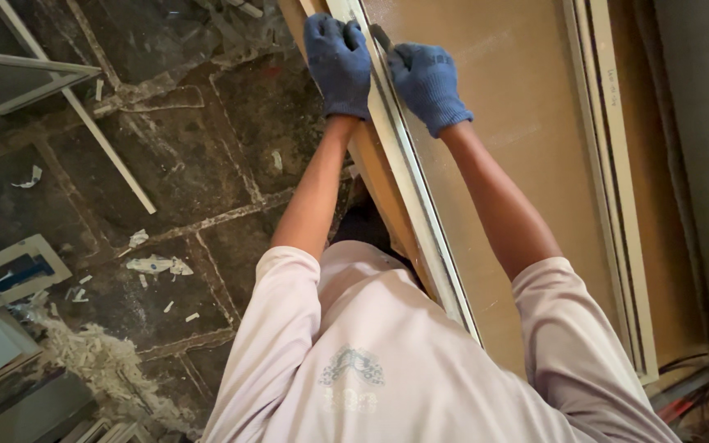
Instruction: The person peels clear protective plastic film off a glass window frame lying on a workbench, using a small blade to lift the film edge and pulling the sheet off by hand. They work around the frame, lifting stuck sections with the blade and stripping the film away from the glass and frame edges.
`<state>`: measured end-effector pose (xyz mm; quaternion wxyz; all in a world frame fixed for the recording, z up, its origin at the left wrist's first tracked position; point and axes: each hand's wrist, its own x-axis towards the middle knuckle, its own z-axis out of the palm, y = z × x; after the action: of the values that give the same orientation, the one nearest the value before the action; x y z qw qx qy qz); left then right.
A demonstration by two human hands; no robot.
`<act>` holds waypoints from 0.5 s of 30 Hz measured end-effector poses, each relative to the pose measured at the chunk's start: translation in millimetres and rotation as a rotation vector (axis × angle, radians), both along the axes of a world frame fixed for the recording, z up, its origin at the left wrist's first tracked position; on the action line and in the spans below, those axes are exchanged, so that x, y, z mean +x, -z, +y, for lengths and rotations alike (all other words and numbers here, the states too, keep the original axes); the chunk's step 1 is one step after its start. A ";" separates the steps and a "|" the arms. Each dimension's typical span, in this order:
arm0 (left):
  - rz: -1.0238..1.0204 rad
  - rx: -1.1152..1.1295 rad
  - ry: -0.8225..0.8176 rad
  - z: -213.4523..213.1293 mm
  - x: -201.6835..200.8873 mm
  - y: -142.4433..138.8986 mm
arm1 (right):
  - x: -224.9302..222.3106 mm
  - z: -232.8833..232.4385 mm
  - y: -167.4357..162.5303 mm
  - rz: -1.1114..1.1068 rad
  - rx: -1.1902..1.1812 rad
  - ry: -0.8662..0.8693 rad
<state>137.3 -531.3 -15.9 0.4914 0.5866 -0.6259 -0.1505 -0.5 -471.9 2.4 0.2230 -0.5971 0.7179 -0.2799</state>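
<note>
Long pale metal frame rail (408,176) runs diagonally from top centre down to lower right, lying along the edge of a tan board (527,131). Small dark tool (381,36) sits at the rail's upper end, its tip on the rail; type unclear.

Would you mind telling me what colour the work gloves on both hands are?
Blue knit gloves on the left hand and right hand, seen in the head view.
</note>
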 end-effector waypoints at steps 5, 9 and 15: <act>-0.036 -0.026 -0.041 3.2 0.7 -2.3 | -12.3 1.0 -0.2 -0.102 -0.028 -0.143; -0.057 -0.020 -0.033 3.3 1.9 -4.0 | -19.1 4.5 -8.9 -0.213 0.150 -0.172; -0.086 -0.048 -0.042 -0.4 -1.3 -6.6 | -34.4 51.2 -35.8 -0.226 0.326 -0.179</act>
<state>136.0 -531.6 -9.3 0.4808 0.5936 -0.6376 -0.0997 -34.9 -420.8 38.2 0.4195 -0.5795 0.6682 -0.2043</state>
